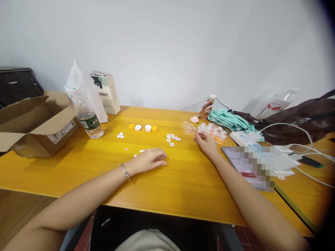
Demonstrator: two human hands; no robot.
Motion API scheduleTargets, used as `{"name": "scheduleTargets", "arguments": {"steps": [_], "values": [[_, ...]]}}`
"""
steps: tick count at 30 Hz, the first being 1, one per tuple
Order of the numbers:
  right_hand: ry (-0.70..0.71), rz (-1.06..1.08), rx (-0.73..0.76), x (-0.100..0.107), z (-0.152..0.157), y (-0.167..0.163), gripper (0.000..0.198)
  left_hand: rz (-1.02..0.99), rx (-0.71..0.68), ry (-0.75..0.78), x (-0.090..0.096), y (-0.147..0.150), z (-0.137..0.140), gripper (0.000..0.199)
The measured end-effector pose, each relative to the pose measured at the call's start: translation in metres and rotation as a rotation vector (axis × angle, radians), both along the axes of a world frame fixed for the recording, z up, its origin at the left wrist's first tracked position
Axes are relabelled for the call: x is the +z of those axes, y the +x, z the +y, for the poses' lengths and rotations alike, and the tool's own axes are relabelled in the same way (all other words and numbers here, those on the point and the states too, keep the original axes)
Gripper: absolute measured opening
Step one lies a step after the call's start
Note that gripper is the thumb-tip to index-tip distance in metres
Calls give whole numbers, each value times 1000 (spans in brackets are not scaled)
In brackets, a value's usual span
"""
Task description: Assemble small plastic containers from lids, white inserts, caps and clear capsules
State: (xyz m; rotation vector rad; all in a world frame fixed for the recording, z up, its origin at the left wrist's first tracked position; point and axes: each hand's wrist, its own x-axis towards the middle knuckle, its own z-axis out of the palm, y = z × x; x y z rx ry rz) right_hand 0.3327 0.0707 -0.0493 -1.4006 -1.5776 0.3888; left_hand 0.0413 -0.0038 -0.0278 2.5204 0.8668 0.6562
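Observation:
My left hand (pixel 149 160) hovers low over or rests on the table (pixel 183 195), thumb apart from the loosely bent fingers, with nothing visible in it. Small white pieces (pixel 142 151) lie just behind it, partly hidden. My right hand (pixel 207 142) is closed in a pinch at the edge of some clear plastic rings (pixel 189 127); what its fingertips hold is too small to make out. Clear plastic cups (pixel 206 128) are heaped right behind that hand. Between the hands, farther back, lie several white openwork pieces (pixel 171 137).
Yellow and white round discs (pixel 148 128) form a row at the back. On the left stand an open cardboard box (pixel 44 122) and a water bottle (pixel 90 122). A coffee bottle (pixel 206 108), folded teal cloth (pixel 230 119), phone (pixel 243 167) and white cables (pixel 311 150) occupy the right.

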Motion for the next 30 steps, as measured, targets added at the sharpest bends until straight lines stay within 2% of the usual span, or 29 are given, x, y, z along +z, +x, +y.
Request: {"name": "scheduleTargets", "arguments": {"steps": [3,6,9,10,15,20,26,28,30], "values": [[8,-4,0,1,-1,-2,33,-66,143,63,8,-13,11,21],[12,-5,5,0,-1,-3,33,-78,431,212,10,-39,38,22],[10,-9,14,-1,0,-5,29,129,733,238,7,-71,73,31],[9,-12,17,-1,0,-6,27,168,766,219,6,-81,84,34],[4,-22,26,-1,-2,-9,26,304,723,145,6,-107,126,42],[4,-31,29,1,-4,-9,29,368,653,99,5,-105,137,29],[-3,-40,27,1,-5,-9,27,318,703,156,6,-100,119,26],[-7,-41,32,2,-5,-10,25,283,722,193,11,-91,103,29],[-9,-40,36,2,-6,-11,24,230,669,219,17,-77,80,32]]}}
